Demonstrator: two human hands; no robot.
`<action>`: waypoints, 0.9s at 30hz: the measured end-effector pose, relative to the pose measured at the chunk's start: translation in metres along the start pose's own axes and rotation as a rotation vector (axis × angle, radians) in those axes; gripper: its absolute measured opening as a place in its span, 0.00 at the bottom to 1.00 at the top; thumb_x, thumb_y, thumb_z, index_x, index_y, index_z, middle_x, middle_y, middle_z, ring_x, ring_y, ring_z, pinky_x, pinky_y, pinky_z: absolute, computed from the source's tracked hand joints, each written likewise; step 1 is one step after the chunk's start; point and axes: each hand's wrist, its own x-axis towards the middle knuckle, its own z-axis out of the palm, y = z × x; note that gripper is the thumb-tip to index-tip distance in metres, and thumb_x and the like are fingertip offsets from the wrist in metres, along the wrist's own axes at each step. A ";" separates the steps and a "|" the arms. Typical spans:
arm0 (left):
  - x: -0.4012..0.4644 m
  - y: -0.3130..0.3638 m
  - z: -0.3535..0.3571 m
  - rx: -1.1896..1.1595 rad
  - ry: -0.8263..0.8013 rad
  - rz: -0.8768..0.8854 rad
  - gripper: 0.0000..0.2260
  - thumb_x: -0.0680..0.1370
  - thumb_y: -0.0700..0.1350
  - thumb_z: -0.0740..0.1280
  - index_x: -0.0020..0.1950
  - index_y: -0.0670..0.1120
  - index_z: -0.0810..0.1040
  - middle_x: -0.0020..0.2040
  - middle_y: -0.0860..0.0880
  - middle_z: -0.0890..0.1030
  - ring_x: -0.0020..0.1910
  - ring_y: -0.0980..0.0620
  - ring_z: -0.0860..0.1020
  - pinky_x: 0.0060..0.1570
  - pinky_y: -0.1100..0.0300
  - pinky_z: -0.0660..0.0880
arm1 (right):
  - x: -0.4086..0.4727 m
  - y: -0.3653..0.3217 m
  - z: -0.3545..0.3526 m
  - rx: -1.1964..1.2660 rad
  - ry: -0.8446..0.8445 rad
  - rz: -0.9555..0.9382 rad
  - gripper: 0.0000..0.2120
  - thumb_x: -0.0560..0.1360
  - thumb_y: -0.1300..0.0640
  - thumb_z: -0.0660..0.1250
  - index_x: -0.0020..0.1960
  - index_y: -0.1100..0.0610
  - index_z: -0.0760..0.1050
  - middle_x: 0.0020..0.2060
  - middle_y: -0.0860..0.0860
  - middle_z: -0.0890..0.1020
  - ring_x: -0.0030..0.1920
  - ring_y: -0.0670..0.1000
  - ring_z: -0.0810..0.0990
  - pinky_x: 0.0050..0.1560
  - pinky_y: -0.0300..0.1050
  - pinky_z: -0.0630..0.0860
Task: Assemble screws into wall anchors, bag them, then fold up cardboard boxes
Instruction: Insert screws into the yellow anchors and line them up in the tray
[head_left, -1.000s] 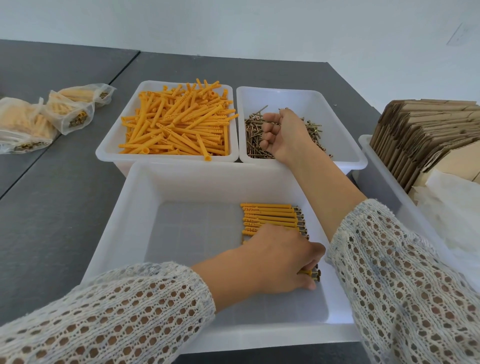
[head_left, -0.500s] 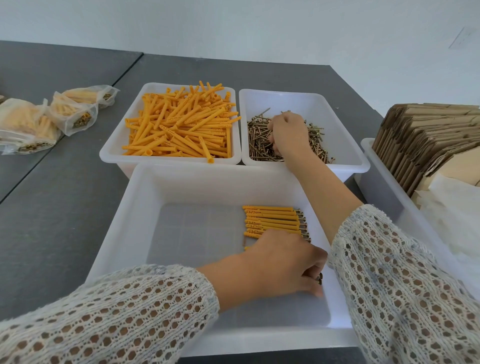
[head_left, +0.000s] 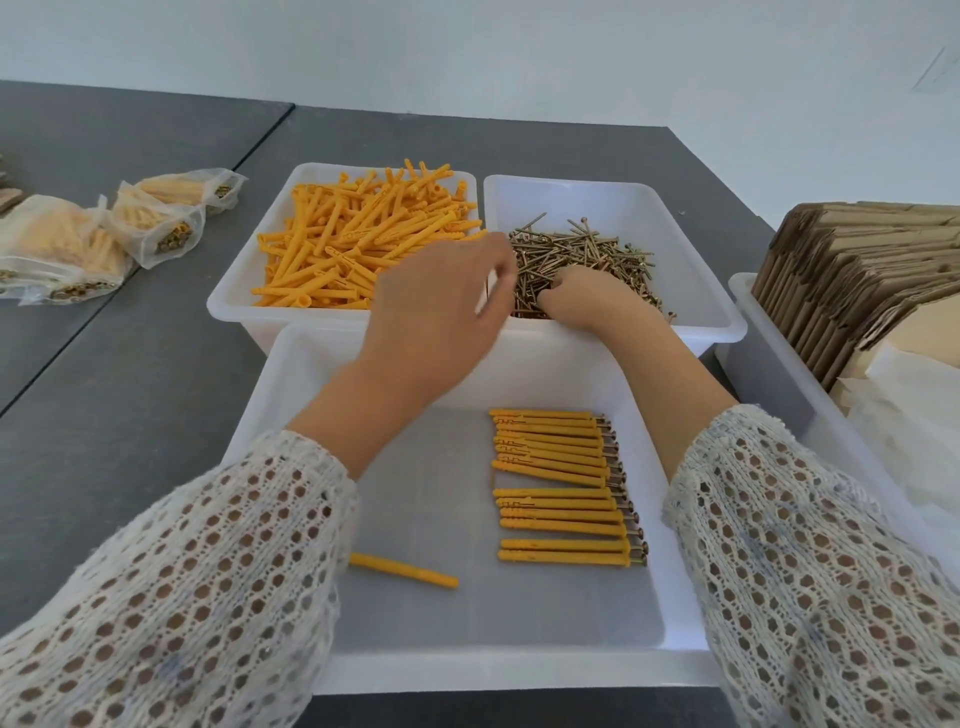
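Our right fingers (head_left: 558, 286) curl into the screws (head_left: 587, 254) in the far-right bin (head_left: 691, 218); our left hand (head_left: 441, 306), blurred so we cannot tell its grip, hovers beside the wall anchors (head_left: 363, 244). Assembled anchors (head_left: 556, 483) lie in rows toward the near tray's (head_left: 493, 670) right edge.

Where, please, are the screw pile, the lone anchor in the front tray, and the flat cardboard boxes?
screw pile (head_left: 597, 254), head view, top of the heap.
lone anchor (head_left: 404, 570), head view, middle of its shaft.
flat cardboard boxes (head_left: 852, 265), head view, upper edges of the stack.
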 end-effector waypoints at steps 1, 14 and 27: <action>0.002 -0.006 -0.003 0.043 0.041 -0.038 0.06 0.81 0.48 0.59 0.48 0.52 0.76 0.31 0.59 0.66 0.37 0.54 0.71 0.28 0.62 0.61 | 0.000 -0.001 0.000 -0.011 -0.016 0.003 0.10 0.78 0.54 0.57 0.40 0.56 0.69 0.36 0.51 0.73 0.38 0.54 0.72 0.45 0.49 0.70; 0.003 -0.042 0.011 0.114 -0.273 -0.383 0.19 0.80 0.36 0.55 0.53 0.57 0.79 0.39 0.54 0.80 0.44 0.50 0.75 0.60 0.51 0.57 | 0.001 -0.005 -0.001 -0.045 -0.059 0.030 0.05 0.76 0.60 0.56 0.50 0.58 0.69 0.46 0.53 0.75 0.48 0.57 0.75 0.55 0.52 0.74; 0.001 -0.030 0.008 -0.035 0.015 -0.142 0.12 0.84 0.51 0.60 0.46 0.46 0.77 0.37 0.53 0.77 0.38 0.49 0.75 0.34 0.52 0.71 | 0.002 0.001 0.001 0.029 0.066 0.057 0.14 0.73 0.66 0.58 0.31 0.57 0.61 0.28 0.52 0.66 0.29 0.51 0.63 0.29 0.43 0.60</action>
